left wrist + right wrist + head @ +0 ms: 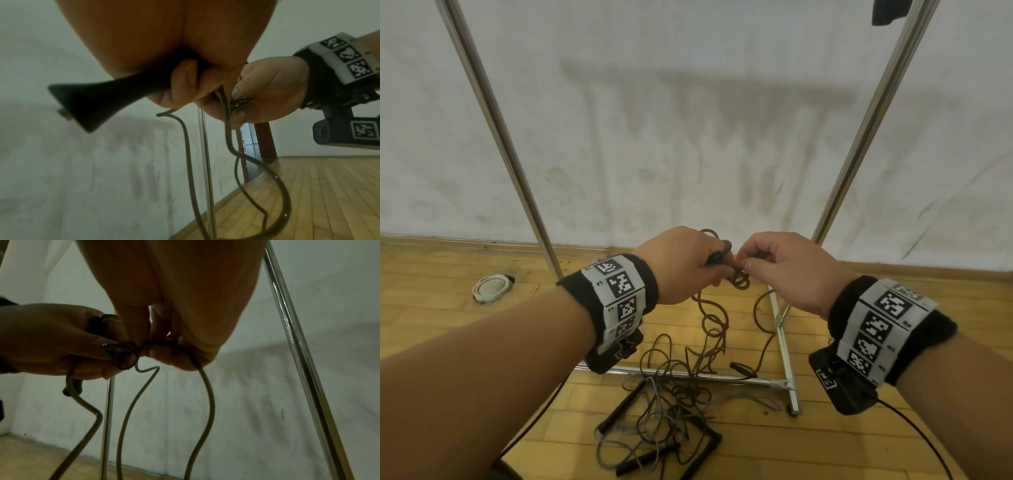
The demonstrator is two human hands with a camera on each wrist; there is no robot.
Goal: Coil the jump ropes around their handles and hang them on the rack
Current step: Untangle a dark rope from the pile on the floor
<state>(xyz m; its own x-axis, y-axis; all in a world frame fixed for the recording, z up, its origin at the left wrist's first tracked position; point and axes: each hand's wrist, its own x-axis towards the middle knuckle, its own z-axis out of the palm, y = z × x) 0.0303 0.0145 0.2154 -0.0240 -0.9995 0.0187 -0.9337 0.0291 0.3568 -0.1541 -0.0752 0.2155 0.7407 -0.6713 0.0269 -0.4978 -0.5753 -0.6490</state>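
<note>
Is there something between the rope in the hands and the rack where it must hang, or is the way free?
No solid thing blocks it. But the brown rope held by the left hand and right hand trails into the tangled pile across the rack's base bar.

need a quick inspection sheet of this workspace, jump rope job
surface: wooden plank floor, white wall behind
job's things: black handle in the left hand, its dark rope trailing to the floor; chrome rack
clutter: tangled ropes and handles on the floor; white round fitting
grippers: left hand grips the handle; right hand pinches small rope loops
cables: black wrist cable
surroundings: dark cloth at the top edge
</note>
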